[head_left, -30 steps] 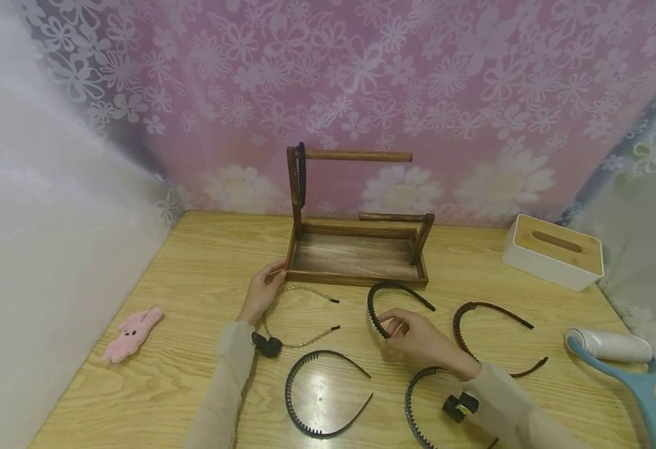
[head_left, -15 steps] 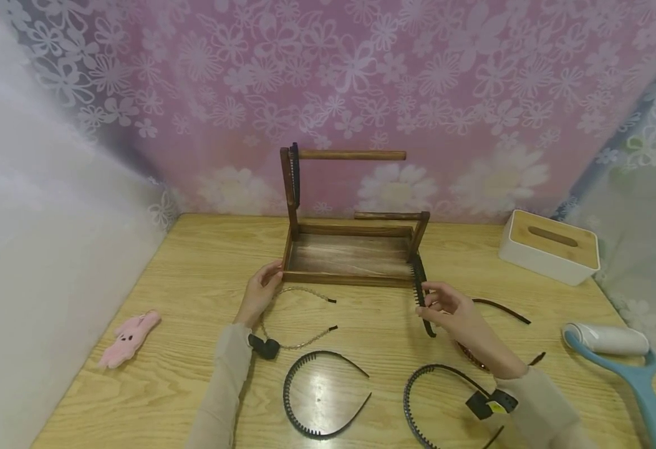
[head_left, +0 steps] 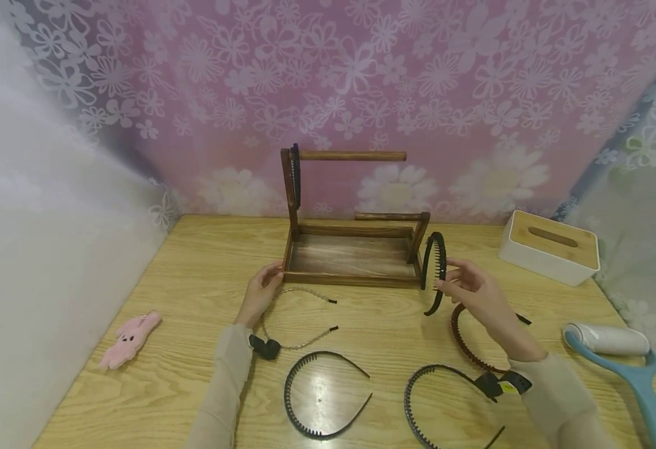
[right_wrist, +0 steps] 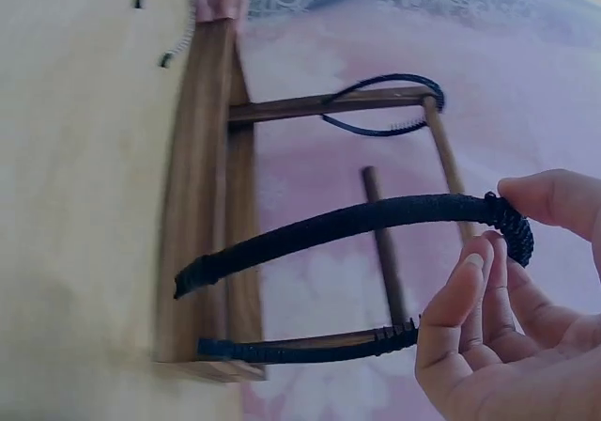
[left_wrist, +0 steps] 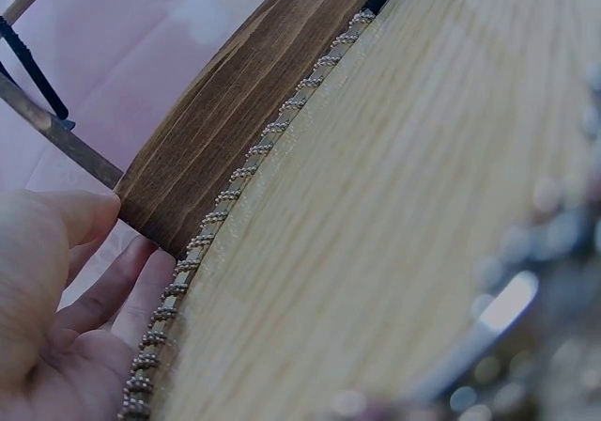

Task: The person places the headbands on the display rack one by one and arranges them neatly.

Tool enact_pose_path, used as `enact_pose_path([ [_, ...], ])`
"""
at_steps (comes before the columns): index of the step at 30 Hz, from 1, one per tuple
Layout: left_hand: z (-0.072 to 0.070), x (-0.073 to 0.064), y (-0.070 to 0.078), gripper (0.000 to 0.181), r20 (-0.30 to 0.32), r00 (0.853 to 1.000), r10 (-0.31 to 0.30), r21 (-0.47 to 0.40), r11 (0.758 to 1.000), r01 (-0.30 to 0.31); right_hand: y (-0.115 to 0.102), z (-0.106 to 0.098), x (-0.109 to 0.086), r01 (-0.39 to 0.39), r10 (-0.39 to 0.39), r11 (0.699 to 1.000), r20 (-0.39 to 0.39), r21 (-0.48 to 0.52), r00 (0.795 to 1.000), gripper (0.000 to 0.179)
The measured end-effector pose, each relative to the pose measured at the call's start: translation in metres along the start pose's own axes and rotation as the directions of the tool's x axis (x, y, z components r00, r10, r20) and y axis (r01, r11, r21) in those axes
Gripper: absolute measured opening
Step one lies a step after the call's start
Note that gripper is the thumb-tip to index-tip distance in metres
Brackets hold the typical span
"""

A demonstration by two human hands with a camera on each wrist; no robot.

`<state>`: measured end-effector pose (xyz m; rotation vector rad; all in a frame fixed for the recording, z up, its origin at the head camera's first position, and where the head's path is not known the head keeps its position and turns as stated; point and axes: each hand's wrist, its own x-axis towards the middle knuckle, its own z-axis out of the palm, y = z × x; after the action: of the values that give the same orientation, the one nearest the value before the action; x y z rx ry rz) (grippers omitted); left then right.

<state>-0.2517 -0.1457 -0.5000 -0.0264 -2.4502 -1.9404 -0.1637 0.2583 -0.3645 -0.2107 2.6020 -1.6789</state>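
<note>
My right hand (head_left: pixel 476 290) pinches a black toothed headband (head_left: pixel 440 262) between thumb and fingers. It is held upright beside the right end of a dark wooden rack (head_left: pixel 356 282), its two ends pointing toward the rack in the right wrist view. At the tray's front left corner, my left hand (head_left: pixel 260 293) grips the wood, thumb on one side and fingers round the end. From the rack's upper bar (head_left: pixel 356 155) hangs another black headband (head_left: pixel 296 178), close to the left post. A beaded headband (left_wrist: pixel 249 167) lies beside the left hand, along the tray's front.
Two dark toothed headbands, one left (head_left: pixel 291 399) and one right (head_left: pixel 409 405), lie on the near table. A brown headband (head_left: pixel 465 349) is under the right forearm. Right side: a tissue box (head_left: pixel 549 255) and a lint roller (head_left: pixel 608 340). A pink plush (head_left: pixel 130 340) lies left.
My right hand has lifted the black headband from the table's middle, carried it right and up, and turned it upright beside the rack. The left hand keeps its place at the corner.
</note>
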Motion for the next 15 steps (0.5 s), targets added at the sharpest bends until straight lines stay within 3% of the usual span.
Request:
enact_pose_path([
  [8, 0.001, 0.000, -0.001, 0.039, 0.005, 1.000, -0.005, 0.006, 1.000, 0.005, -0.019, -0.019, 0.026, 0.044, -0.044, 0.999, -0.035, -0.003, 0.998, 0.063],
  [15, -0.001, 0.001, -0.001, 0.039, 0.007, 1.000, -0.012, 0.000, 1.000, 0.012, -0.033, -0.023, 0.056, 0.024, -0.024, 1.000, -0.036, 0.019, 0.999, 0.065],
])
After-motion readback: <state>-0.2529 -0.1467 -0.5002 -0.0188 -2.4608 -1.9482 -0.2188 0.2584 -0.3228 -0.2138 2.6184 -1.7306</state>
